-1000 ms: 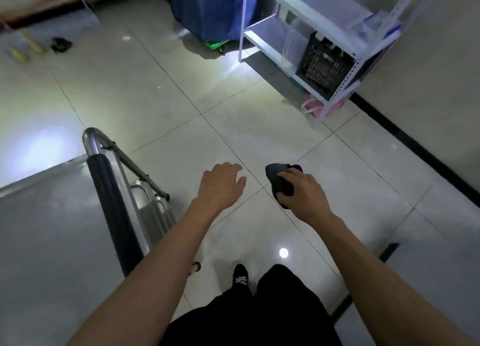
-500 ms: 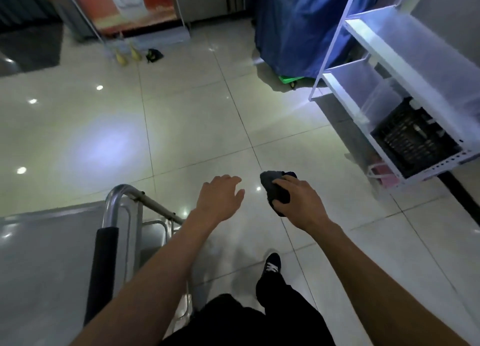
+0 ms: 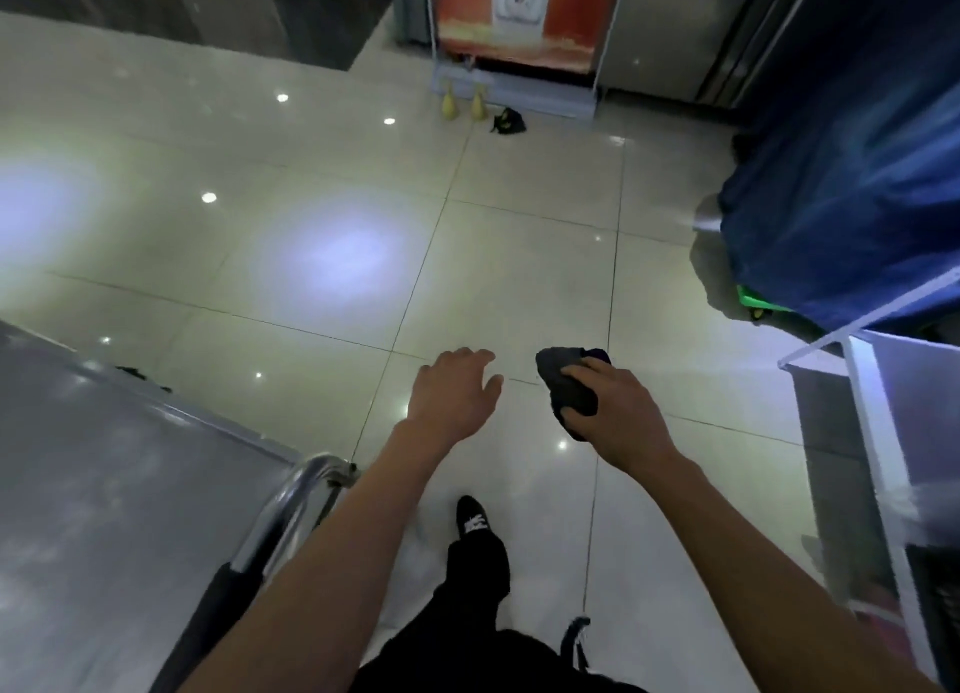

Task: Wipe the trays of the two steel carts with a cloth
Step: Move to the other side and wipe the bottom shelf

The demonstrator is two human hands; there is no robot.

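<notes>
View has swung left since a second ago: white shelf rack (image 3: 883, 432) slid from top right to the right edge, orange sign board (image 3: 519, 16) now top centre, cart tray (image 3: 93, 484) fills more of the lower left. Hands kept the same pose relative to each other.

Left hand (image 3: 454, 396): arm stretched forward, palm down over the floor (image 3: 467, 250), right of the cart tray and past the cart handle (image 3: 280, 515). Fingers loosely spread, slightly bent, holding nothing, touching nothing.

Right hand (image 3: 623, 417): arm out forward, further right of the cart, beside the left hand but apart from it. Fingers curled round a dark cloth (image 3: 566, 391), bunched up, sticking out past the fingers on the thumb side. Cloth is in the air over the floor, well clear of the cart tray.

Cart tray: bare steel with dull smears, nothing on it that I can make out. Shelf rack: contents too blurred to tell. Blue cover (image 3: 857, 198) drapes something far right of the cart. Person's black shoe (image 3: 472, 521) on the floor right of the handle.
</notes>
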